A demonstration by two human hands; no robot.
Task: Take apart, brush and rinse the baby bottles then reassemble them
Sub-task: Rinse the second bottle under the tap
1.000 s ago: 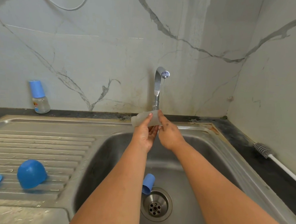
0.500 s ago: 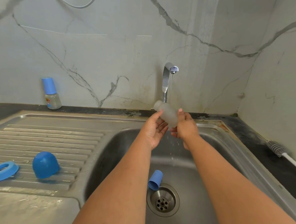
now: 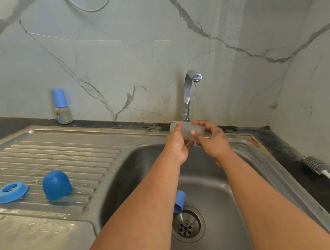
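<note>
At frame centre, the frosted bottle body (image 3: 186, 131) is held crosswise under the tap (image 3: 189, 91), gripped endwise by left hand (image 3: 178, 144) and right hand (image 3: 211, 140).

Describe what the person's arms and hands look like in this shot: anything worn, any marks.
Both forearms are bare right down to the frame's bottom edge, with no sleeves showing. No watch, bracelet, ring or glove is visible on the left hand or the right hand. The nails that show look short and plain. A small dark smudge sits on the back of the right hand.
</note>
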